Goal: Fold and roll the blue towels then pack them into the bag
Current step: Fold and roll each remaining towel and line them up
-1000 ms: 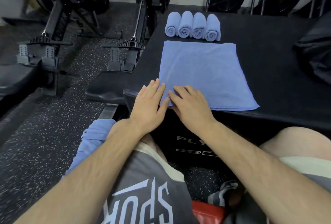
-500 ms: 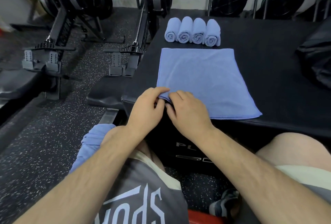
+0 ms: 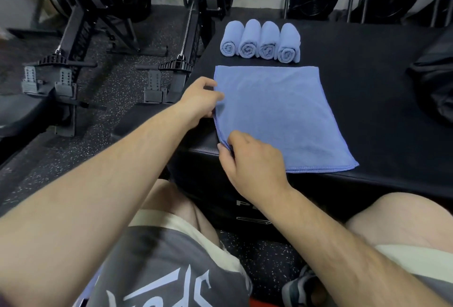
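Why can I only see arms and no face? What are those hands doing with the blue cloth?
The camera sits on the person's head and looks down, so you see only their arms and lap. They sit at a black padded box in a gym. A flat blue towel lies on it. The left hand pinches the towel's left edge, and the right hand pinches its near left corner, likely to start a fold. Behind the towel, four rolled towels lie side by side. A dark thing at the right edge may be the bag, but too little of it shows to tell.
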Available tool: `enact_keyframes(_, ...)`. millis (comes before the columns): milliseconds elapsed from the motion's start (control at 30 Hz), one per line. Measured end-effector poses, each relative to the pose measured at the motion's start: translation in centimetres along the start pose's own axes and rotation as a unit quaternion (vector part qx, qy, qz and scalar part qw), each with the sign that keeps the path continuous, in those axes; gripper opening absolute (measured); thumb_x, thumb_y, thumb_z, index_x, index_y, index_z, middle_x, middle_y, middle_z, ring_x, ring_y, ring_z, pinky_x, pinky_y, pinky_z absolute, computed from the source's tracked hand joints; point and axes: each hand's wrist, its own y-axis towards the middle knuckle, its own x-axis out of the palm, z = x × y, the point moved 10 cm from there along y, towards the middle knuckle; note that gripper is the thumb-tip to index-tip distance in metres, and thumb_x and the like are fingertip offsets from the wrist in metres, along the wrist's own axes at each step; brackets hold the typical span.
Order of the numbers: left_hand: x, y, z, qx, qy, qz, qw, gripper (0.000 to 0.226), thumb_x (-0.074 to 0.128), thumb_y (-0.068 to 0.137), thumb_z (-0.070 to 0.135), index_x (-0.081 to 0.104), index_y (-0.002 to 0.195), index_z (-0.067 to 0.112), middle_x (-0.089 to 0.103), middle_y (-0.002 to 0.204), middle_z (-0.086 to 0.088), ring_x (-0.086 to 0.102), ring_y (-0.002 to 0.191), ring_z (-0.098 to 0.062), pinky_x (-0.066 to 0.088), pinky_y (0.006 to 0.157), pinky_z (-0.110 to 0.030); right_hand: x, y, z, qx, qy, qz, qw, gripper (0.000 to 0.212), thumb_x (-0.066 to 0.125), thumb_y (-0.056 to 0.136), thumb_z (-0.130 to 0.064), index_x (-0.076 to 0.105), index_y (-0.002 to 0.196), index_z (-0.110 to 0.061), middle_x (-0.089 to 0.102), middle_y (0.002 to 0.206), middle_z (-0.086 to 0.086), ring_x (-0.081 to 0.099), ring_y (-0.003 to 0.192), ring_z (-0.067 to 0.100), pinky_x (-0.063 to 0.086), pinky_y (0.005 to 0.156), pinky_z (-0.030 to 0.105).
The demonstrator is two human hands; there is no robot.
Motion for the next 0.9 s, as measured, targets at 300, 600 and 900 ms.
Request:
enact_keyframes(300,1.8,4.5,1.0,0.013,0.078,0.014,0.997,0.031,0.058,0.09,-0.003,0.07,0.108,0.018,0.069,0.111,-0.004,0.065,0.1,-0.018,0.054,0.081,-0.023,2.1,0.2,1.7,0.077,0.144,-0.11,0.98,0.016,0.055,0.098,-0.026,0.049,0.109,-0.016,0.064,0.082,0.006,0.06,0.072,0.036,0.041,0.058,0.041)
enact_keyframes(600,-5.8,3.5,2.9,0.048,0.131,0.088,0.986,0.042,0.046,0.093,-0.007,0.067,0.12,0.018,0.06,0.108,-0.008,0.057,0.101,-0.023,0.045,0.074,-0.022,3.2,0.7,-0.9,0.135,0.361,-0.127,0.914,0.023,0.055,0.099,-0.013,0.069,0.113,-0.024,0.056,0.066,-0.009,0.052,0.066,0.008,0.04,0.066,0.015)
enact_keyframes(900,-3.0,2.7,6.5,0.064,0.249,0.072,0.964,0.021,0.044,0.093,-0.004,0.047,0.077,0.011,0.037,0.069,-0.001,0.032,0.058,-0.016,0.03,0.048,-0.022,-0.3,0.2,2.3,0.192,0.344,-0.086,0.915,0.012,0.063,0.098,-0.023,0.073,0.102,-0.02,0.067,0.086,-0.011,0.057,0.075,0.002,0.041,0.071,0.01)
